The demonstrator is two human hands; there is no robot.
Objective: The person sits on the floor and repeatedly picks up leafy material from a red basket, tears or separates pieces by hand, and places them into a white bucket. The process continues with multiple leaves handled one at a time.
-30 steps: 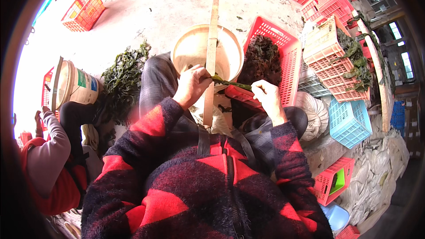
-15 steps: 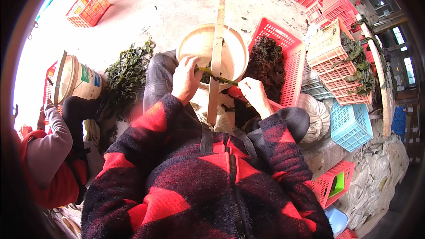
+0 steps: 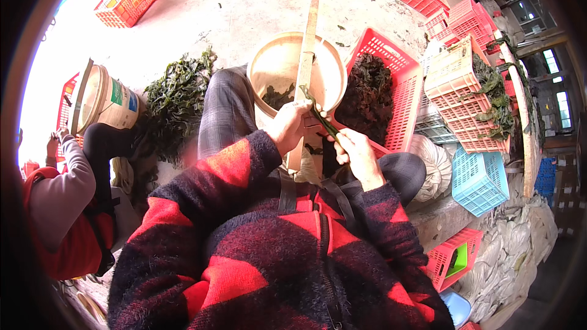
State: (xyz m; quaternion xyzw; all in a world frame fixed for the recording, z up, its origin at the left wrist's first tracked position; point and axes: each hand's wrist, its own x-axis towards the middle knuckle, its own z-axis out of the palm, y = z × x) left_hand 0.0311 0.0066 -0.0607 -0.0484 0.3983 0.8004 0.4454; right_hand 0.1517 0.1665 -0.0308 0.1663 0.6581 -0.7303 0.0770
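Note:
A long, narrow strip of dark green seaweed (image 3: 326,123) runs slantwise between my two hands, its upper end in front of the wooden slat. My left hand (image 3: 289,126) is closed on its upper part, over the lower half of the slat (image 3: 304,64). Lower and to the right, my right hand (image 3: 359,154) pinches the other end. The slat lies across the mouth of a cream bucket (image 3: 260,64) between my knees. Inside the bucket, left of the slat, lies loose seaweed leaf (image 3: 277,96).
A red crate (image 3: 405,95) of dark seaweed (image 3: 365,88) stands right of the bucket. Left of my knee lies a seaweed heap (image 3: 177,95). Another person (image 3: 67,208) sits at the far left beside a tilted bucket (image 3: 116,107). Stacked crates (image 3: 452,95) and a blue crate (image 3: 480,180) are at right.
My left hand has moved right and toward me, from left of the slat to over it. My right hand has dropped lower, and the strip now slants more steeply. Leaf shows in the bucket.

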